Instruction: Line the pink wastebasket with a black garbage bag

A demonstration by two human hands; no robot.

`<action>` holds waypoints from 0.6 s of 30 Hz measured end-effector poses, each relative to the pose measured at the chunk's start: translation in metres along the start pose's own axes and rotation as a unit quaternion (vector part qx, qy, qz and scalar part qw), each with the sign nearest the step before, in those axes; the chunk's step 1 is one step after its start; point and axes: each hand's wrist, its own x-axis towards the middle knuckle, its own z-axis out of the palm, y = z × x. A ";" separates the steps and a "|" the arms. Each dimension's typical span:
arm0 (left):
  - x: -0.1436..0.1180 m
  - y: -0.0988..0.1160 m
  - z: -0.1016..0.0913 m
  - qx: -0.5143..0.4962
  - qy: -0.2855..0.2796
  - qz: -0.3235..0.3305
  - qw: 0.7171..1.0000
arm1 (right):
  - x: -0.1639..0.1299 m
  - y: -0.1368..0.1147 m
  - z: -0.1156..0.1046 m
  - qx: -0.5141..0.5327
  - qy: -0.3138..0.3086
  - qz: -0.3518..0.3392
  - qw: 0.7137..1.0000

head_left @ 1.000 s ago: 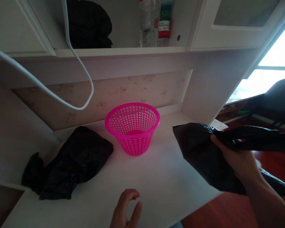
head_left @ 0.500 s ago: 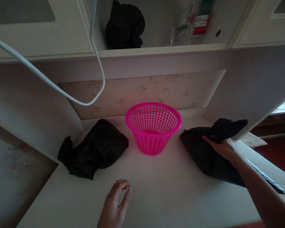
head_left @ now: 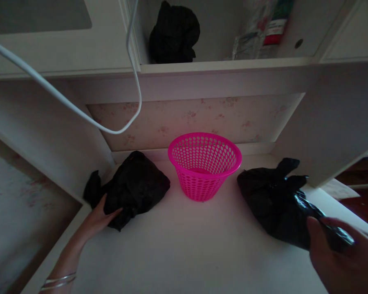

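A black plastic bag (head_left: 138,183) lies full and crumpled at the left of the white surface. My left hand (head_left: 99,216) is at its near left side, with the thumb across the front and the other fingers partly hidden behind a fold, gripping it. At the right lies another black plastic bag (head_left: 270,204), bulging, its knotted ends sticking up. My right hand (head_left: 343,249) is closed round the shiny gathered end of that bag, thumb on top. Between the two bags stands a pink perforated basket (head_left: 202,185), upright, with nothing visible inside it.
Overhead, an open cabinet shelf (head_left: 227,67) holds a third black bag (head_left: 174,34) and clear plastic packaging (head_left: 248,45) beside a green and red container (head_left: 276,30). A white cable (head_left: 110,131) hangs in a loop at the upper left. Side panels flank the white surface (head_left: 184,253).
My left hand has moved left from the front middle onto the left bag. My right hand has shifted from the right bag's top to its near right end, now gripping it. The view has shifted slightly.
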 end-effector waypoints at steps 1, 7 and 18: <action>-0.001 -0.003 0.006 -0.005 -0.025 0.003 1.000 | -0.012 -0.004 0.000 0.018 -0.002 -0.044 0.999; -0.028 0.009 0.020 -0.008 -0.061 -0.017 0.998 | -0.062 -0.052 0.013 0.184 -0.266 -0.253 0.912; -0.126 0.136 -0.027 -0.323 -0.106 0.059 0.938 | -0.138 -0.187 0.039 0.309 -0.443 -0.400 0.741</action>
